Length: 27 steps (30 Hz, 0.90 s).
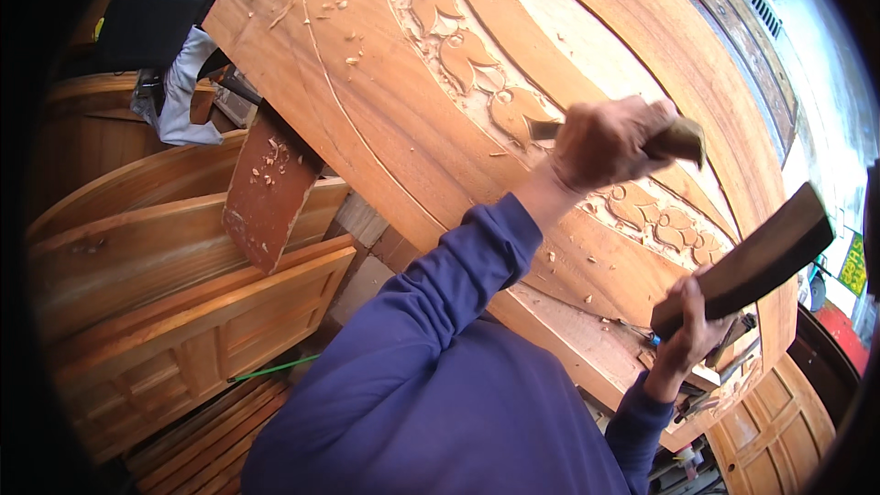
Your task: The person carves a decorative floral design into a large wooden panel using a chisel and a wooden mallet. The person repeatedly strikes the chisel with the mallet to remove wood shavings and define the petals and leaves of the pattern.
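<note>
My left hand [610,142] is closed around a chisel [680,140]. The chisel's dark blade pokes out on the left side of the fist, over a carved flower [518,113]. Its thick handle end sticks out to the right. In my right hand [694,328] is a dark, flat-sided wooden mallet [761,252], tilted up to the right and apart from the chisel. Beneath both hands lies a large wooden panel [385,119] with a curved carved band of flowers and leaves. Whether the blade tip touches the wood, I cannot tell.
Wood shavings [353,60] are scattered over the panel. More hand tools [733,362] lie near its right edge. Finished-looking wooden door panels [211,325] lean at the left, beside a reddish-brown board [270,188]. A black chair-like object [151,18] stands at the upper left.
</note>
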Tool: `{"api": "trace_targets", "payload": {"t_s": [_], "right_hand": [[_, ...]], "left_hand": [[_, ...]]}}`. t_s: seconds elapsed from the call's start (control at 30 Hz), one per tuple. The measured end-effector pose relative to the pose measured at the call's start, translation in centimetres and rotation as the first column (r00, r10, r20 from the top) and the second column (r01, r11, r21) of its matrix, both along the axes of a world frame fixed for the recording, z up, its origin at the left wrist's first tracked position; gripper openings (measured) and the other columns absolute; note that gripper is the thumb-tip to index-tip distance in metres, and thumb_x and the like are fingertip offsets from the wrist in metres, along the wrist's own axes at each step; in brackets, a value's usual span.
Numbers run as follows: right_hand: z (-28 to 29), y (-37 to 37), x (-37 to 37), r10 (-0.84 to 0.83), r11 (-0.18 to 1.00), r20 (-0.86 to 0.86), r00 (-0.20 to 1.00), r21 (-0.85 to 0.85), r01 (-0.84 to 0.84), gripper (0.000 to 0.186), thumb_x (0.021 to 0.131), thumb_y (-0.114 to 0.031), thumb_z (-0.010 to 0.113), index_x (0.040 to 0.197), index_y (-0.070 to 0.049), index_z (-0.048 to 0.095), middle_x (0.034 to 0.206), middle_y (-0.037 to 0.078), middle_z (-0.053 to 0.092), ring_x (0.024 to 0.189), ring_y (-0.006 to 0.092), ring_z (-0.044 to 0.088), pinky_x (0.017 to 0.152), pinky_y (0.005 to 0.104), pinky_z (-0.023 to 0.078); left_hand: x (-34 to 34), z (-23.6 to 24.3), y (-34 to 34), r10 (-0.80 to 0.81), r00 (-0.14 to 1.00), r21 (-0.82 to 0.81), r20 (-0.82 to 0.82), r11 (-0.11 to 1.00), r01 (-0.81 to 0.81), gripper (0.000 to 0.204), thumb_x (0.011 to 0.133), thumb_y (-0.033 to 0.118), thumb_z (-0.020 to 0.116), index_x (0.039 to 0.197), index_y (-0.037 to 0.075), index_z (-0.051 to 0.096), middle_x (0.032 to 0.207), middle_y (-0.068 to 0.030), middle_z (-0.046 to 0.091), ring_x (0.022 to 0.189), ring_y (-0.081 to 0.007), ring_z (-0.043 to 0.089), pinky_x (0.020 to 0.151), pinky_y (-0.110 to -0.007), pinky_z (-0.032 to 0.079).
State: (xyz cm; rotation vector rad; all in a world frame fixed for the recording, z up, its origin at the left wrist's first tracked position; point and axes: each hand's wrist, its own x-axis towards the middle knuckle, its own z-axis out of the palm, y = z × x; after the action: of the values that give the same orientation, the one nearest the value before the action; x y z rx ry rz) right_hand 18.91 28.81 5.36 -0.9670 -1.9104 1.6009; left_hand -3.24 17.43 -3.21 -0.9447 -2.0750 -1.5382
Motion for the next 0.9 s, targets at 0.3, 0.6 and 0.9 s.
{"api": "trace_targets", "payload": {"t_s": [0.3,0.6,0.9], "right_hand": [[2.3,1.1,0.5,0.082,0.941,0.238,0.968,0.300,-0.154,0.100,0.081,0.002,0.079,0.166,-0.008,0.027,0.113,0.008,0.068,0.088,0.0157,0.064,0.082,0.0318,0.055],[-3.3,-11.6,14.2,-0.266,0.932,0.200,0.943,-0.198,0.305,0.047,0.083,0.002,0.078,0.124,-0.001,0.056,0.105,0.008,0.063,0.089,0.0170,0.064,0.085,0.0321,0.054],[-2.9,-17.2,12.0,-0.405,0.903,0.134,0.904,-0.094,0.419,0.050,0.083,0.001,0.077,0.126,-0.001,0.052,0.106,0.010,0.063,0.088,0.0173,0.064,0.082,0.0324,0.054]], "left_hand": [[0.6,2.9,-4.0,-0.147,0.989,0.010,-0.025,0.989,0.148,0.039,0.074,0.024,0.093,0.102,0.011,0.070,0.088,-0.0038,0.075,0.072,-0.0231,0.076,0.060,-0.032,0.061],[7.4,0.7,-3.2,-0.720,0.691,-0.403,0.065,0.614,0.678,0.013,0.086,0.022,0.069,0.079,0.015,0.060,0.062,-0.0061,0.057,0.056,-0.0257,0.067,0.047,-0.039,0.052],[4.8,-0.5,-2.7,-0.751,0.659,-0.342,0.045,0.608,0.717,0.017,0.084,0.019,0.071,0.079,0.014,0.056,0.065,-0.0058,0.058,0.056,-0.0260,0.066,0.047,-0.039,0.051]]}}
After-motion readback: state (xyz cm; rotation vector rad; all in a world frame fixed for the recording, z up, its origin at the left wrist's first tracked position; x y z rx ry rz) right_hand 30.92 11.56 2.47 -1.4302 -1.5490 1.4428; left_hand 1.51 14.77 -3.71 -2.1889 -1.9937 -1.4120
